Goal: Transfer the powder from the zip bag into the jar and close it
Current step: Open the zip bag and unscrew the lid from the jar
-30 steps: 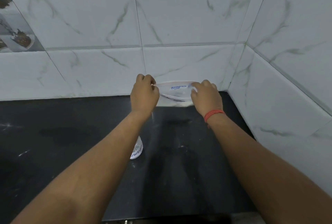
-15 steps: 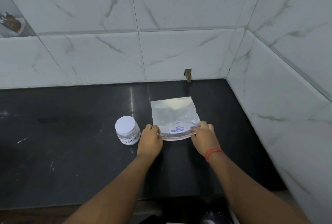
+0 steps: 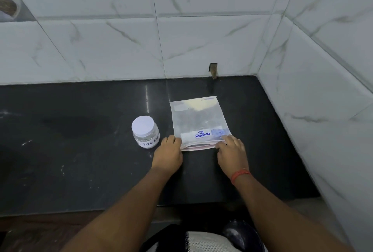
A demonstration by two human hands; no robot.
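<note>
The zip bag (image 3: 198,122) is lying flat on the black tabletop (image 3: 80,130), its zip edge turned toward the person and its closed bottom pointing at the tiled wall (image 3: 121,49). A pale powder is showing through the film at the far end. The left hand (image 3: 167,153) is pinching the near left corner of the zip edge, and the right hand (image 3: 230,153) is pinching the near right corner, fingertips curled onto the film. So each grip is closing on the bag, not resting loose.

Just beside the bag, to its left, the jar (image 3: 145,131) is standing upright with its white lid (image 3: 142,124) on and a handwritten label reading POWDER facing the person.

The bag is looking thin, limp and slick; it will likely sag and fold when lifted, letting the powder slide toward whichever end is lower. Taking hold at the two stiffened corners of the zip strip seems the sound choice, since the film elsewhere gives nothing firm to hold. The load appears light. The jar seems small and rigid, probably easy to tip if nudged, and its lid is not yet off.
</note>
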